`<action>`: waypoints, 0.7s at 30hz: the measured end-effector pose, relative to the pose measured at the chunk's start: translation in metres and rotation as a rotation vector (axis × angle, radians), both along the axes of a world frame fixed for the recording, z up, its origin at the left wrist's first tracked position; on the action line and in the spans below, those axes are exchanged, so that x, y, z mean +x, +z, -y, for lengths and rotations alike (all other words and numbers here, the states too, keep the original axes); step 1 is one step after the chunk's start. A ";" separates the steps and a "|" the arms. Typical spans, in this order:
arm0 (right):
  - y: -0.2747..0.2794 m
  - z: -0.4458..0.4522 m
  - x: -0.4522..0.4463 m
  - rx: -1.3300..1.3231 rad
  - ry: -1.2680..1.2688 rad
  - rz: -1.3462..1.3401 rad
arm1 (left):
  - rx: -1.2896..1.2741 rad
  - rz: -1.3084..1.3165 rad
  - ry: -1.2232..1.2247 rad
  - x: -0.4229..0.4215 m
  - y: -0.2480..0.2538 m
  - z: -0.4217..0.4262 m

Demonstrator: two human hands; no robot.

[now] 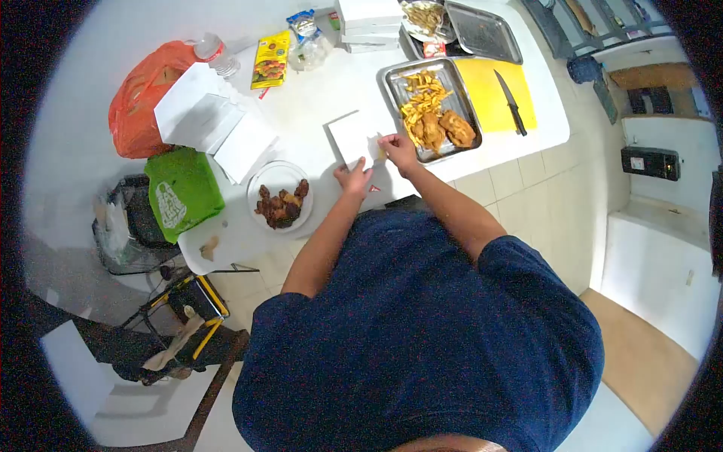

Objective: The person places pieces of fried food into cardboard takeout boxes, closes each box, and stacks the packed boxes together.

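Observation:
A white cardboard box (pixel 351 136) lies closed on the table in front of me. My left hand (pixel 352 178) holds its near edge, with the thumb up against the side. At the box's right side, my right hand (pixel 399 153) has its fingers pinched together; a tiny yellowish bit shows beside them, and what they hold is too small to tell. Right of the box, a metal tray (pixel 387 80) holds fries (pixel 424 94) and roast chicken pieces (pixel 456 128). To the left stands a white plate (pixel 258 176) of dark fried chicken (pixel 282 207).
A knife (pixel 511 102) lies on a yellow cutting board (pixel 482 90). Behind are stacked white boxes (pixel 370 22), a second tray (pixel 486 34) and a yellow packet (pixel 270 62). At left are open boxes (pixel 197 105), a bottle (pixel 216 53), an orange bag (pixel 143 105) and a green bag (pixel 184 190).

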State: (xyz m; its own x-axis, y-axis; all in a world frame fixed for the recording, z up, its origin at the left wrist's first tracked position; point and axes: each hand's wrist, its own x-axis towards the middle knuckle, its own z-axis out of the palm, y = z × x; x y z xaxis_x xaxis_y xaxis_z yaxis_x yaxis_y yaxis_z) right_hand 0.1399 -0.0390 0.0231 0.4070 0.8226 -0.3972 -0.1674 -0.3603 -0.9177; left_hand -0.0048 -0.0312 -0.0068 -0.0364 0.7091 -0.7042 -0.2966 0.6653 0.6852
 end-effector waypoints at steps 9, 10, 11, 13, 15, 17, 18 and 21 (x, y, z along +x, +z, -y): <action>-0.008 0.015 0.023 0.069 0.027 0.148 | -0.126 -0.201 -0.583 0.000 -0.006 0.025; -0.005 0.016 0.022 0.073 0.004 0.168 | 0.106 -0.425 -0.688 -0.012 -0.059 0.017; -0.004 0.018 0.022 0.074 -0.017 0.189 | 0.241 -0.541 -0.590 -0.014 -0.055 0.010; -0.014 0.023 0.018 0.050 -0.096 0.134 | 0.391 -0.691 -0.199 -0.012 -0.011 -0.011; -0.018 0.027 0.013 0.013 -0.140 0.055 | 0.788 -0.970 -0.269 -0.021 -0.017 -0.041; -0.018 0.033 0.007 -0.039 -0.153 -0.054 | 0.718 -0.800 -0.394 -0.022 -0.014 -0.060; -0.014 0.035 0.005 -0.045 -0.132 -0.062 | 0.684 -0.714 -0.453 -0.023 -0.009 -0.067; -0.009 0.033 0.002 -0.036 -0.093 -0.077 | 0.545 -0.774 -0.772 -0.030 0.007 -0.081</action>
State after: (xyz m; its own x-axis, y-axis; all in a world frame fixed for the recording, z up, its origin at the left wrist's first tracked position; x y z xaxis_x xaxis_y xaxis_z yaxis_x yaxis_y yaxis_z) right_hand 0.1414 -0.0720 0.0142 0.4480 0.7672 -0.4589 -0.2714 -0.3724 -0.8875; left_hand -0.0350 0.0496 0.0000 0.2467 0.9255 -0.2874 0.6593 0.0571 0.7497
